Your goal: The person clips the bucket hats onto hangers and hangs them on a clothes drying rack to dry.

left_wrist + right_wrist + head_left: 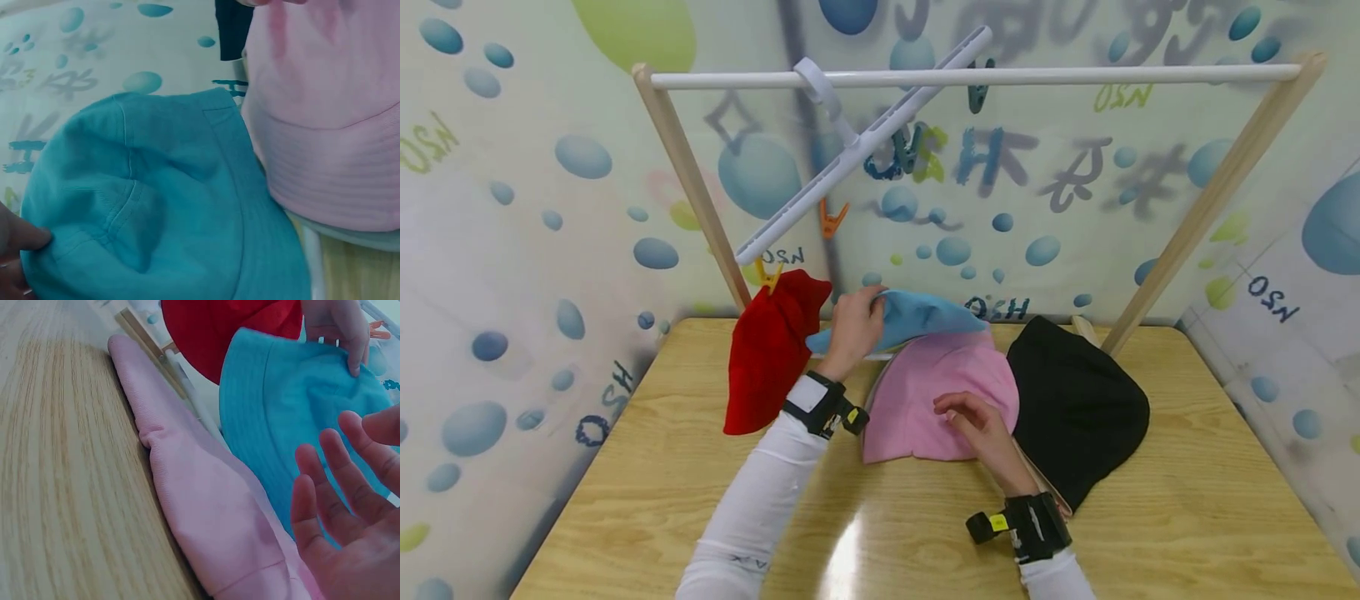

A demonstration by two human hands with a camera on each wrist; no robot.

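My left hand (853, 329) pinches a light blue bucket hat (925, 315) by its crown edge, raised above the table. In the left wrist view the thumb (25, 237) presses the hat's left side. My right hand (981, 425) hovers over a pink bucket hat (917, 392), holding nothing, its fingers loosely bent and spread in the right wrist view. The pink hat rests on the table and partly overlaps a black hat (1078, 408). To the left, a red hat (771, 358) hangs from a yellow clip (767, 279) on a white hanger (865, 142).
The hanger hooks over a white bar (1075, 77) held by wooden posts (1217, 200) on either side. An orange clip (831, 221) and dark green clips (977, 87) dangle from the hanger. A patterned wall stands behind the wooden table (1210, 467).
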